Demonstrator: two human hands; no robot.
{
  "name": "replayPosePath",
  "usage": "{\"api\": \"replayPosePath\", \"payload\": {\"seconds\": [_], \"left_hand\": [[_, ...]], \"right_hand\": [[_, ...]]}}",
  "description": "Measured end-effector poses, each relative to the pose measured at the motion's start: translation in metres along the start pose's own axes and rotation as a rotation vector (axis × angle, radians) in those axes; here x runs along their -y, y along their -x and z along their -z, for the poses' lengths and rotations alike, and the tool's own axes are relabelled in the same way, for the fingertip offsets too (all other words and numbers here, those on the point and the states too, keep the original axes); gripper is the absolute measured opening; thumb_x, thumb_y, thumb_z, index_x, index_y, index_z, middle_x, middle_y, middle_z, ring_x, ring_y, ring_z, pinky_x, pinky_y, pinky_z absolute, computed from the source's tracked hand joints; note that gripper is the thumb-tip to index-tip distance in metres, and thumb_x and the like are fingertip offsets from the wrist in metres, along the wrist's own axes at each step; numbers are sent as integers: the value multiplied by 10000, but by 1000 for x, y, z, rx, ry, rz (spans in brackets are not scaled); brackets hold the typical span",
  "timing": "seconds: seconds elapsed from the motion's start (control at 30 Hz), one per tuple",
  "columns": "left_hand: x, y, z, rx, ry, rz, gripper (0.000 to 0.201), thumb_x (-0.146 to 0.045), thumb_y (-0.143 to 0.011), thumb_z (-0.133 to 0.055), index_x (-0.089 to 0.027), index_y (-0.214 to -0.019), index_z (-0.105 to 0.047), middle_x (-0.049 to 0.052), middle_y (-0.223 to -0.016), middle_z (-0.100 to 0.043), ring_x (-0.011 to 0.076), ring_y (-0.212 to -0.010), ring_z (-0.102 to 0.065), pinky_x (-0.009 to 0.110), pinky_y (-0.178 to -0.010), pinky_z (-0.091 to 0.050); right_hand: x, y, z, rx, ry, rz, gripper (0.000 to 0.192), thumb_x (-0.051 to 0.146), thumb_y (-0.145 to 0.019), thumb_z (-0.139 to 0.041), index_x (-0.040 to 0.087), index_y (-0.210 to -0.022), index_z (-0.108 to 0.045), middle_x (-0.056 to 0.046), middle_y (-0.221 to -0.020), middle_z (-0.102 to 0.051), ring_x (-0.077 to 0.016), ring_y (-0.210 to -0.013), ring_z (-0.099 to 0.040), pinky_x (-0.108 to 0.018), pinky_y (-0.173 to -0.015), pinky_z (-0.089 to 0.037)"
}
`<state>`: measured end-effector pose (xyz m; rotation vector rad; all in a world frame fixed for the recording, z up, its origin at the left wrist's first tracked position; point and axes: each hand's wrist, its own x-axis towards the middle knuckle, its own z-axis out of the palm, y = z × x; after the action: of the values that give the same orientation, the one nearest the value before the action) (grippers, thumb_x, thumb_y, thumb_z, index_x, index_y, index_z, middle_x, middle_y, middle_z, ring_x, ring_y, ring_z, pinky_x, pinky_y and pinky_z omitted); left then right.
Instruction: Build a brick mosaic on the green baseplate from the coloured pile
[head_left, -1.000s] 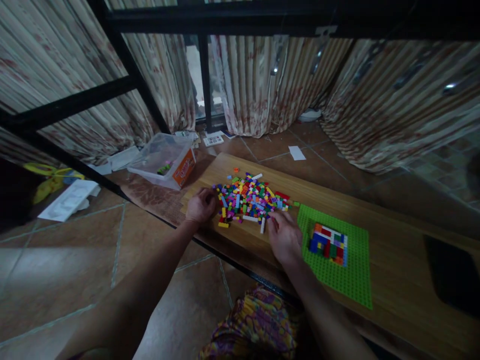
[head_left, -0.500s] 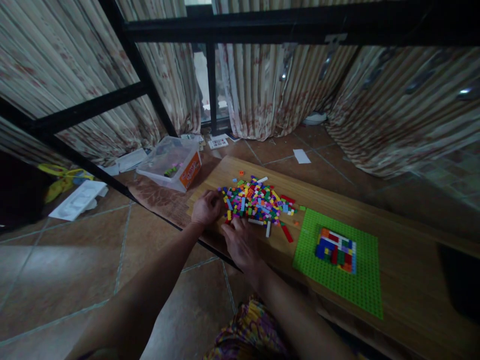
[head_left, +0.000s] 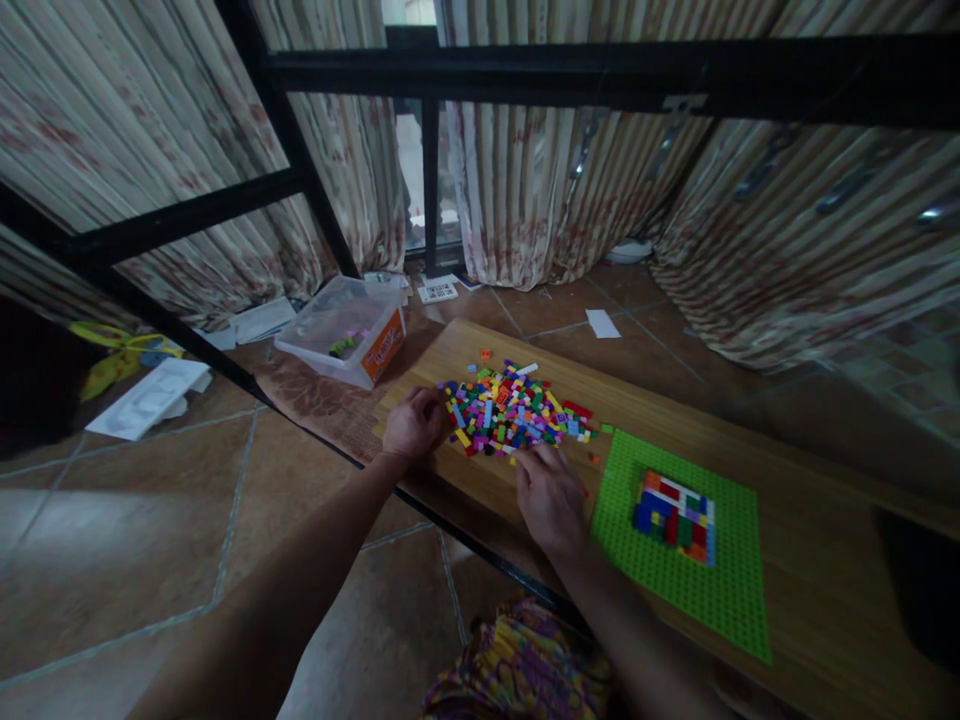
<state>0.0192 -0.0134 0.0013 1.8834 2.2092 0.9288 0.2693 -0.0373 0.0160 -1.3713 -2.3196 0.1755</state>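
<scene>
Where the tiled floor (head_left: 150,560) meets the striped curtains (head_left: 540,190), a long wooden surface (head_left: 810,560) is seen, set low and running from the middle of the view toward the lower right. Behind it, a black metal frame (head_left: 525,75) is crossed in front of the curtains. On the surface a green baseplate (head_left: 720,590) is laid flat, right of the hands, and a small block of joined bricks (head_left: 675,503) in blue, red, orange and white is fixed to its upper part. Left of the baseplate, and well apart from the joined block, a loose pile of coloured bricks (head_left: 514,410) is spread on the bare wood. Off the surface, on the floor to the upper left, a clear plastic box (head_left: 337,330) with an orange label is placed, with a few small pieces inside. The left hand (head_left: 414,425) is rested at the left edge of the pile, its fingers curled inward in a loose fist against the bricks; whether a brick is held inside cannot be told. The right hand (head_left: 551,495) is laid palm down at the near edge of the pile, just beside the baseplate, its fingers (head_left: 541,458) stretched forward and touching the nearest bricks; no brick is seen gripped, though the fingertips are partly hidden.
</scene>
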Motion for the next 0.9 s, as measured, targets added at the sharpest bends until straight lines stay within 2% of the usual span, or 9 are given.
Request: {"api": "replayPosePath", "payload": {"seconds": [0.1, 0.23, 0.37, 0.47, 0.63, 0.9], "left_hand": [[-2, 0, 1, 1, -13, 14, 119, -211, -836, -518, -208, -856, -636, 50, -923, -654, 177, -807, -637, 266, -724, -481], [-3, 0, 1, -11, -13, 6, 117, -200, -828, -516, -210, -848, -631, 53, -935, -658, 185, -846, -639, 273, -759, -486], [1, -1, 1, -14, 4, -9, 130, -193, -824, -505, -211, -851, -631, 55, -954, -662, 186, -862, -643, 275, -779, -492], [4, -2, 0, -20, 6, -19, 145, -203, -828, -497, -214, -867, -636, 57, -976, -665, 191, -887, -647, 280, -796, -494], [6, -2, -1, -11, 2, -12, 148, -219, -825, -501, -217, -882, -638, 60, -1000, -670, 198, -914, -651, 287, -817, -499], [3, -2, 0, -19, 19, 2, 147, -223, -829, -493, -216, -874, -632, 61, -994, -670, 193, -904, -656, 281, -810, -505]], "right_hand": [[-4, -13, 0, -63, -15, -14, 233, 180, -936, -490, 220, -971, -716, -64, -926, -647, -213, -924, -545, -332, -883, -403], [0, -50, 1, -91, 2, -29, 233, 231, -949, -482, 201, -1009, -705, -78, -978, -644, -220, -935, -535, -328, -875, -400], [8, -87, -3, -1, 78, -53, 250, 286, -928, -527, 165, -1091, -673, -111, -1031, -624, -250, -972, -507, -356, -890, -386], [11, -98, -8, 85, 98, -82, 251, 292, -928, -523, 162, -1084, -671, -129, -1087, -601, -257, -1007, -492, -370, -899, -379], [7, -86, -8, 79, 62, -64, 229, 264, -919, -532, 183, -1074, -680, -120, -1123, -584, -247, -1042, -487, -368, -928, -378], [-16, -41, -2, 41, -54, 49, 215, 200, -914, -517, 198, -1014, -708, -92, -1049, -630, -236, -1004, -514, -368, -903, -422]]}}
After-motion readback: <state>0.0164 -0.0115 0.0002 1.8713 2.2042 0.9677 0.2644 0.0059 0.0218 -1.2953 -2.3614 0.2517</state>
